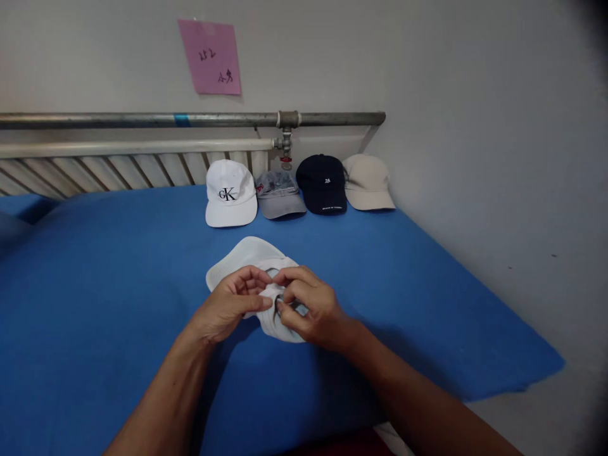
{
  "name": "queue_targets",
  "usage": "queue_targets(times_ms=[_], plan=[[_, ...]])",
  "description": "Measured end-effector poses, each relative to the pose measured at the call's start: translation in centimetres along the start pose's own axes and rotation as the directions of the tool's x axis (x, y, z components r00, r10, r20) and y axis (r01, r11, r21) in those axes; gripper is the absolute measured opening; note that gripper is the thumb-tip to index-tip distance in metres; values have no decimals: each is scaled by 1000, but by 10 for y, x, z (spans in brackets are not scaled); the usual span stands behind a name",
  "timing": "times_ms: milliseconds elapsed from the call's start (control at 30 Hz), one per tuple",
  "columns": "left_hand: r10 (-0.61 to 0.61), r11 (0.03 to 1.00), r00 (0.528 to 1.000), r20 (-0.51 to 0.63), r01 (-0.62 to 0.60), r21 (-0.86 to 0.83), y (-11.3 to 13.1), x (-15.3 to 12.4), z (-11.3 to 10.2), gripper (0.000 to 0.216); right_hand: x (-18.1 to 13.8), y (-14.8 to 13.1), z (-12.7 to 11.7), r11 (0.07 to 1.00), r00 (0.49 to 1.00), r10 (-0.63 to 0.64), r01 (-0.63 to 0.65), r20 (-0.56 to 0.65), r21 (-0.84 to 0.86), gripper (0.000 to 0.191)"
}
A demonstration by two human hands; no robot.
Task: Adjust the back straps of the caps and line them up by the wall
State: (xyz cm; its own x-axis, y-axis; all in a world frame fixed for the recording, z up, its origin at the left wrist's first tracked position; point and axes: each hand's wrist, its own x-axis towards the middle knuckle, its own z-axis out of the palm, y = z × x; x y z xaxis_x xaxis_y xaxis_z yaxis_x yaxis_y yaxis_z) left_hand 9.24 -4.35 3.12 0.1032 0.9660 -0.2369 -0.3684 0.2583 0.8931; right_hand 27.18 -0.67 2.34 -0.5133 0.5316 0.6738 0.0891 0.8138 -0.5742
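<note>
we have both hands on a white fabric cap with a ribbed brim (247,256), which lies on the blue cloth-covered surface (118,285) just in front of us, brim pointing away. our left hand (228,307) pinches a fold of the white fabric at the back of the cap, thumb and forefinger closed on it. our right hand (308,307) meets it there, fingertips clamped on what looks like the small strap or metal buckle at the rear opening; the piece is mostly hidden under the fingers, so we cannot tell exactly what it is.

further back, against the wall, four caps stand in a tidy row, each touching or nearly touching the next: a white cap with black letters (230,193), a grey denim-like cap (279,195), a dark navy cap (322,183) and a beige cap (368,182). we judge those four as dealt with, and the one under our hands as the last, its rear fastening in mid-adjustment and the cap not yet set in line.

above the row run a grey metal pipe (142,119) and a pink paper note (210,57) stuck to the wall.
</note>
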Motion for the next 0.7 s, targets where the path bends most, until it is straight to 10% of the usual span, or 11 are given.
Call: queue_targets(times_ms=[467,700], plan=[[11,1000,1000,5,-11,-3,4,-2,-1,32,7,5,-19,971,978,154,-177,143,162,6],[34,999,999,2,-34,-5,3,-1,-2,30,13,6,-34,889,867,405,-448,289,98,20]])
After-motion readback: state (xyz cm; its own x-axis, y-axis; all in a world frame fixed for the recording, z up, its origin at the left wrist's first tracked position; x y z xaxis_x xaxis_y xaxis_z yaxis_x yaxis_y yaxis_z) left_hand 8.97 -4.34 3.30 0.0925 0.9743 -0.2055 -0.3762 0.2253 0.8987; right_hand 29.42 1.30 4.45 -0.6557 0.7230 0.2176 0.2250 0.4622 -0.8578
